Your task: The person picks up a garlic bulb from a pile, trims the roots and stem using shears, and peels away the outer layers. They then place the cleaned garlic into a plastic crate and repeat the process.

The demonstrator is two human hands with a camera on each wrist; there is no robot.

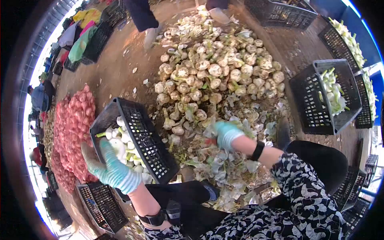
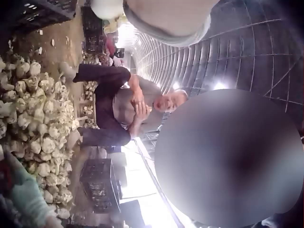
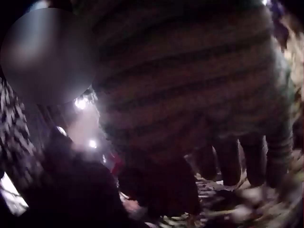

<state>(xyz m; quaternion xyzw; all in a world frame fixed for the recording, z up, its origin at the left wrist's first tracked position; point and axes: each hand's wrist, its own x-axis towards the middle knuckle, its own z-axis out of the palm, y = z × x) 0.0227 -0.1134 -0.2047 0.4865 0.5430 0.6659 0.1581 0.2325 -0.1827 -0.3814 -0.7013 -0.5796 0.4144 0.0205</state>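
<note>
My left hand (image 1: 114, 170), in a striped teal glove with brownish fingers, is over a tilted black crate (image 1: 146, 138). Its thumb and fingers are spread, with trimmed white garlic bulbs (image 1: 130, 146) with green stems just beside and beneath them. My gloved right hand (image 1: 229, 135) is low over loose peelings (image 1: 228, 170), in front of a large pile of untrimmed garlic (image 1: 224, 68). It is blurred, and a small reddish thing shows beside its fingers. Dark fingers (image 3: 230, 164) point down toward the litter in the right wrist view; I cannot tell what they hold.
Another crate (image 1: 326, 96) with trimmed bulbs stands at the right. Pink mesh sacks (image 1: 76, 128) of bulbs lie at the left, behind an upturned black crate (image 1: 103, 206). Across the pile, a seated person (image 2: 114, 107) has both hands together. My knees flank the peelings.
</note>
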